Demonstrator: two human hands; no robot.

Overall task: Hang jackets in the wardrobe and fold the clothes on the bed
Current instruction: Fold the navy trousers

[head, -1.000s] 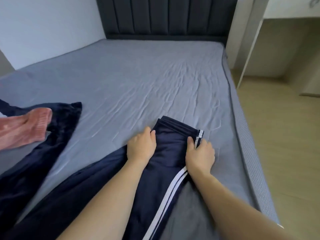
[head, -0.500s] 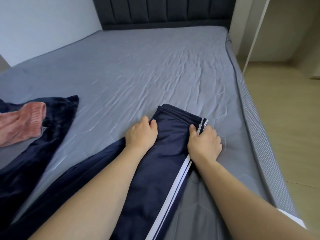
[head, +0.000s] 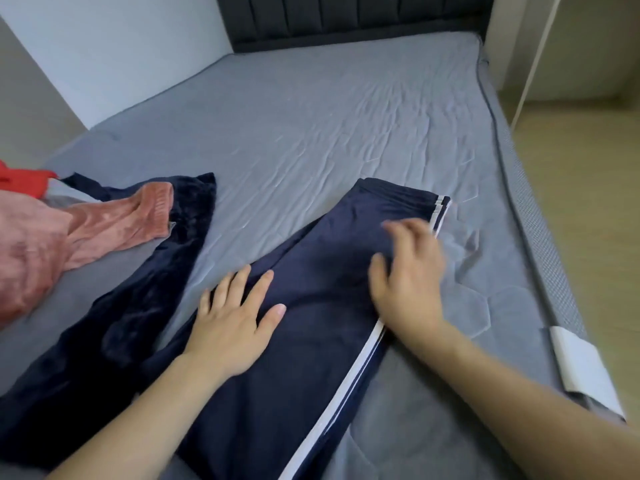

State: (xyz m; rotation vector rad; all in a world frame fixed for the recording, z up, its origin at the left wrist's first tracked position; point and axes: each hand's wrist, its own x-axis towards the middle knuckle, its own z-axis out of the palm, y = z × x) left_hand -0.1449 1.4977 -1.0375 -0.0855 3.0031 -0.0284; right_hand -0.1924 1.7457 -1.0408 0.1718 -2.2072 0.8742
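Navy track pants (head: pixel 311 341) with white side stripes lie flat on the grey bed (head: pixel 346 126), waistband toward the headboard. My left hand (head: pixel 235 323) rests flat on the pants with fingers spread. My right hand (head: pixel 408 271) is blurred over the pants near the striped edge, fingers loosely spread and holding nothing. To the left lie a dark navy velvet garment (head: pixel 131 289) and a pink velvet garment (head: pixel 52 244) whose cuff overlaps it.
A bit of red cloth (head: pixel 24 180) shows at the far left. The dark headboard (head: pixel 346 19) closes the far end. The bed's right edge drops to a wooden floor (head: pixel 588 202). A white tag (head: pixel 581 365) hangs on the mattress side.
Both hands let go of the waistband corners and slid back toward me. The left hand now lies flat on the pants, and the right hand is in motion above them.
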